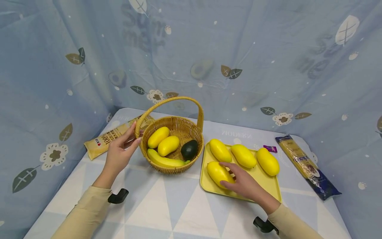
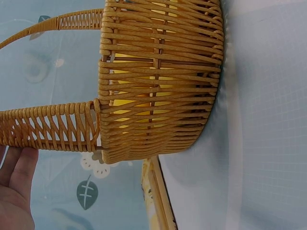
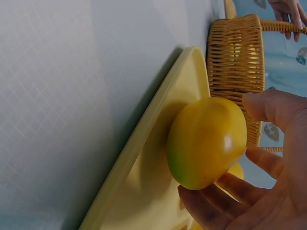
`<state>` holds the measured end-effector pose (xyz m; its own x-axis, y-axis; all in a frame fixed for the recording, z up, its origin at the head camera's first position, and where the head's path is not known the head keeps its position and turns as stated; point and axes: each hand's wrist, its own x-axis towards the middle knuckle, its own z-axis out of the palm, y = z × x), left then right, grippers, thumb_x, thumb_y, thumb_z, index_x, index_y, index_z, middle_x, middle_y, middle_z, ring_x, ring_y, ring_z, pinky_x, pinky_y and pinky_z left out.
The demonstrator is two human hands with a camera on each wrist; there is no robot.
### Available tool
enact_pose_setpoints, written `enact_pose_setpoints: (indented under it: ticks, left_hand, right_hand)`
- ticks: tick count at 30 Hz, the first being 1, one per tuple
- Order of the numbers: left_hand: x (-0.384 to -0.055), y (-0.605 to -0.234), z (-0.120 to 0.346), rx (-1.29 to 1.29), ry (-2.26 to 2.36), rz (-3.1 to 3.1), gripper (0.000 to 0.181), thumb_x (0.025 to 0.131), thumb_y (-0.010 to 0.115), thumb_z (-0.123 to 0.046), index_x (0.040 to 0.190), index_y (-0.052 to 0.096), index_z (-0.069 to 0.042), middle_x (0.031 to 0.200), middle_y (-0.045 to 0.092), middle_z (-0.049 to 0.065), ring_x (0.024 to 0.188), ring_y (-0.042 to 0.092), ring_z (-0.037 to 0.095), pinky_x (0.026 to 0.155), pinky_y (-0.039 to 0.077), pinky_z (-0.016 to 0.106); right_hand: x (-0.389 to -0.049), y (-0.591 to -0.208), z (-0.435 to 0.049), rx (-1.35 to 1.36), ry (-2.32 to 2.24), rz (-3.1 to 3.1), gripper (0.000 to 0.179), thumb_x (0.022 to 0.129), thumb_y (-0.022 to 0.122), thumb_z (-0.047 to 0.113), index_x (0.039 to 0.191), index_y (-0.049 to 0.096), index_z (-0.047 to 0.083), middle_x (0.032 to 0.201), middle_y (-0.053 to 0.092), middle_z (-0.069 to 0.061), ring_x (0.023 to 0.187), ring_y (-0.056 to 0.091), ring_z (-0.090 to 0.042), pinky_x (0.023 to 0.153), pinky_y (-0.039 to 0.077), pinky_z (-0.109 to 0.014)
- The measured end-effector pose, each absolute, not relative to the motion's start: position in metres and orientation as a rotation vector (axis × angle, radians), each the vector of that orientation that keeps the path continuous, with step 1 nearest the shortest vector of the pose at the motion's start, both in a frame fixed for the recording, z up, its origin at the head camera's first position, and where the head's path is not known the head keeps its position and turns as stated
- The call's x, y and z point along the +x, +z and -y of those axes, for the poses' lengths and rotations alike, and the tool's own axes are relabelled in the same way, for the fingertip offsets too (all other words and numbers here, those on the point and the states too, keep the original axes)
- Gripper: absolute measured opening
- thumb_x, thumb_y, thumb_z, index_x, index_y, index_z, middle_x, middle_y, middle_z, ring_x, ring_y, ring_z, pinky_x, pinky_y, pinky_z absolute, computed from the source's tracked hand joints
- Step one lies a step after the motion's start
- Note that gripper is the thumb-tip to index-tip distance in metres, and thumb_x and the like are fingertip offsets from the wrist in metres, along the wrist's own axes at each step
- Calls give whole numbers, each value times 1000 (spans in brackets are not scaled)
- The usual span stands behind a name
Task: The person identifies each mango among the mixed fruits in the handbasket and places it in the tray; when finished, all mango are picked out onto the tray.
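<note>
Here, left hand (image 1: 120, 152) grips basket handle (image 1: 178, 98); right hand (image 1: 247, 183) curves round mango (image 1: 218, 173).

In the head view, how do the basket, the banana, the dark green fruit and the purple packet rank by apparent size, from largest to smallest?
1. Basket
2. Banana, clearly longer than the next
3. Dark green fruit
4. Purple packet

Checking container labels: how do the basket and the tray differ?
The basket is round, deep and woven; the tray is rectangular, shallow and smooth. The basket has an arched handle, gripped by the left hand; the tray shows none. The basket holds mixed fruit; the tray, only mangoes. Both hold fruit and stand on the table.
</note>
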<state>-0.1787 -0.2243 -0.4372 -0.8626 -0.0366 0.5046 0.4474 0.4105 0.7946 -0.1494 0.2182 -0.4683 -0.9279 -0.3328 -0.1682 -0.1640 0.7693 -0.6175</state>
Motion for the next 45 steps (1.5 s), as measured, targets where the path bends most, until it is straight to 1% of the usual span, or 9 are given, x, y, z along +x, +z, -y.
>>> enact_pose_setpoints:
  ticks: [3,8,14,17,22,27,34,40,45]
  left_hand:
    - [-178,-437,224,-345,-1451,2223,68,94,70,1,152,49,-26,128,69,14,111,62,-4,90,51,11]
    - [-178,-436,224,-355,-1451,2213,66,94,69,2,152,49,-21,126,69,18,111,62,-4,90,51,11]
    - [-178,-435,224,-369,-1465,2201,64,96,68,2,152,48,-21,125,69,21,112,63,-3,91,51,13]
    - [-178,-436,224,-381,-1467,2201,65,96,68,2,152,48,-22,125,69,19,112,63,-2,91,51,13]
    - [-178,-436,224,-390,-1471,2196,66,95,68,3,152,48,-23,125,69,19,112,63,-2,91,51,13]
    - [-179,-436,224,-375,-1469,2197,65,95,68,3,152,49,-23,125,69,18,112,63,-3,91,51,12]
    - [-179,-437,224,-356,-1446,2216,66,93,70,4,152,49,-17,127,69,18,111,62,-4,90,50,10]
    - [-179,-436,223,-354,-1443,2217,67,94,70,4,152,49,-22,127,69,16,110,62,-5,90,51,10]
    - [-178,-435,223,-367,-1455,2204,67,95,69,3,151,49,-26,126,70,16,109,64,-2,90,51,11]
  right_hand:
    - [-150,-468,-219,-384,-893,-2710,69,89,78,43,150,50,25,147,54,-1,120,57,-26,100,54,-47]
    - [-150,-469,-219,-376,-909,-2699,67,89,80,37,149,52,25,144,56,0,115,58,-22,96,55,-44]
    - [-150,-470,-219,-355,-932,-2675,67,87,82,36,147,54,25,142,57,1,111,59,-19,93,57,-42]
    - [-150,-469,-219,-364,-925,-2678,67,88,81,37,148,53,25,143,57,0,113,59,-20,93,57,-41]
    - [-151,-465,-221,-370,-930,-2697,65,90,80,36,147,53,24,144,56,-3,120,59,-27,97,56,-46]
    - [-153,-460,-221,-391,-926,-2726,62,92,77,35,148,54,21,145,55,-4,122,58,-30,99,55,-48]
    - [-161,-451,-211,-507,-920,-2780,59,93,76,33,147,54,21,144,56,-2,121,57,-29,101,53,-51]
    - [-174,-435,-195,-603,-929,-2805,58,94,73,35,148,53,22,146,54,-4,124,57,-33,102,52,-54]
    - [-188,-419,-171,-640,-978,-2748,59,96,72,36,150,51,22,147,52,-5,128,56,-33,104,51,-53]
